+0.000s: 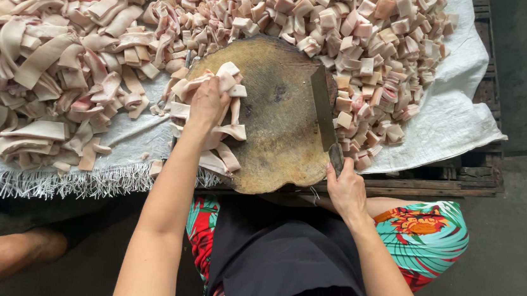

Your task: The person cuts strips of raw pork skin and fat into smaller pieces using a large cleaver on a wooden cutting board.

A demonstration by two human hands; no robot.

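Under the left hand [209, 102], limp, slick-looking strips [224, 129] lie bunched, fingers pressing them to the block [278, 124]. Right hand [345, 190] clenches the cleaver [324, 112] handle; strips likely need pinning flat.

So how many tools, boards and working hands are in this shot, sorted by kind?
Cleaver: 1
Round wooden chopping board: 1
Hands at work: 2, the left hand on a bunch of pork skin strips, the right hand on the cleaver's handle
Total: 4
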